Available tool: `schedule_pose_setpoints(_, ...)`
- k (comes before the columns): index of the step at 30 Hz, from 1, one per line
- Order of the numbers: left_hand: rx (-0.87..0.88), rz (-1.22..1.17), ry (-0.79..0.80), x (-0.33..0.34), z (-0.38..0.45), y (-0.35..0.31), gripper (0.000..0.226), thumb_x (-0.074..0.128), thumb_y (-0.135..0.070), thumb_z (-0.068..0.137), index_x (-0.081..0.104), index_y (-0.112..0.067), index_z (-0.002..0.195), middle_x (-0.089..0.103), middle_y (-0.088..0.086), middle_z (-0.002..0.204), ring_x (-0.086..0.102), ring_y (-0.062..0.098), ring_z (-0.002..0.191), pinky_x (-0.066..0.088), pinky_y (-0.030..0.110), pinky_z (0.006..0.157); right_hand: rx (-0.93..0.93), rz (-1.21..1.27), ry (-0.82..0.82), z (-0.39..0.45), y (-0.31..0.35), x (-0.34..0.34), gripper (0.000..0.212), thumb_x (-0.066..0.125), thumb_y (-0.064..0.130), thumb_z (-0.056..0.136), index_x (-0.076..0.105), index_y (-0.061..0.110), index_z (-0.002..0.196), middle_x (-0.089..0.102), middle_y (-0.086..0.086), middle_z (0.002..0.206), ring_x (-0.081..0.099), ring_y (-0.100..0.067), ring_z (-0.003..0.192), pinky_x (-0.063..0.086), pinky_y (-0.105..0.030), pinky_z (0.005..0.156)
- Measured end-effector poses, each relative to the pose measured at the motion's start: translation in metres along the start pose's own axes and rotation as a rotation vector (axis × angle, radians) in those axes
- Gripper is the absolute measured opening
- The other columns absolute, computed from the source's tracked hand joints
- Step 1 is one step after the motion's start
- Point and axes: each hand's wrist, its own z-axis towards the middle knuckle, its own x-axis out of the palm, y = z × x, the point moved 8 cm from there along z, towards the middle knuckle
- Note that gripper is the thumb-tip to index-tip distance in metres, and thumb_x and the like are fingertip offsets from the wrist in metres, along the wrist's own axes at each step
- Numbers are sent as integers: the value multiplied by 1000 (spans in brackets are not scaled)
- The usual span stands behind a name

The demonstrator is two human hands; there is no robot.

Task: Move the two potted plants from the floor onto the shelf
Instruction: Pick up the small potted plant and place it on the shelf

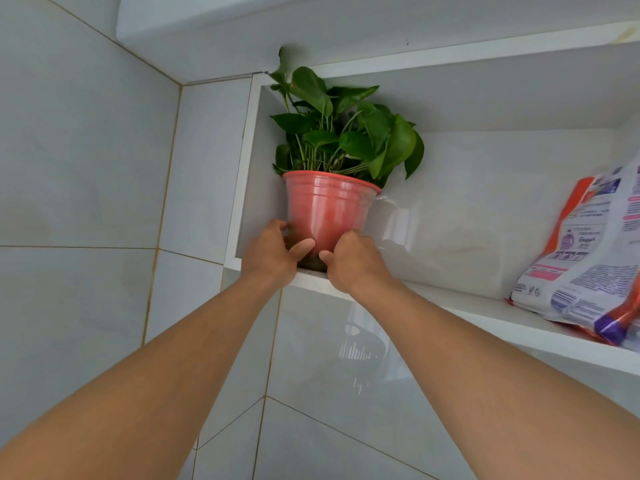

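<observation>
Tiled wall (86,168) on the left, white shelf (450,299) recessed into it on the right, seen from below. Shelf has a left side panel (247,161) and an upper board (485,53) above. Detergent bag (588,258), white with orange and purple print, lies slumped at the far right of the shelf, well apart from the pot. Glossy back wall of the niche shows a faint reflection beside the pot.

Potted plant (329,209) sits at the left end of the shelf, near the front edge, just beside the side panel. Red plastic pot, upright, long axis vertical, rim up and wider than the base. Dark soil stain at the bottom of the pot. Green heart-shaped leaves (346,133) spread up and to the right; top leaves reach up to the underside of the upper board, leftmost ones touch or nearly touch the side panel. Cannot tell if the base is fully down on the shelf, the hands cover it.

Left hand (277,251) grips the lower left of the pot, thumb across the front. Right hand (349,258) grips the lower right, thumb at the front near the base. Thumbs close together, nearly touching. Both forearms reach up from below.
</observation>
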Motion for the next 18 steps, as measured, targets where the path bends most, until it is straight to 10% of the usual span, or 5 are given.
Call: schedule_pose_setpoints(18,29,131,-45,4,-1,0,60,64,-36,94,38,-15,144,65,12,130,59,35,120,45,42,94,-89,-81,123,-7,9,8,37,52,28,102,54,-1,124,53,-12,106,51,-24,80,38,-32,67)
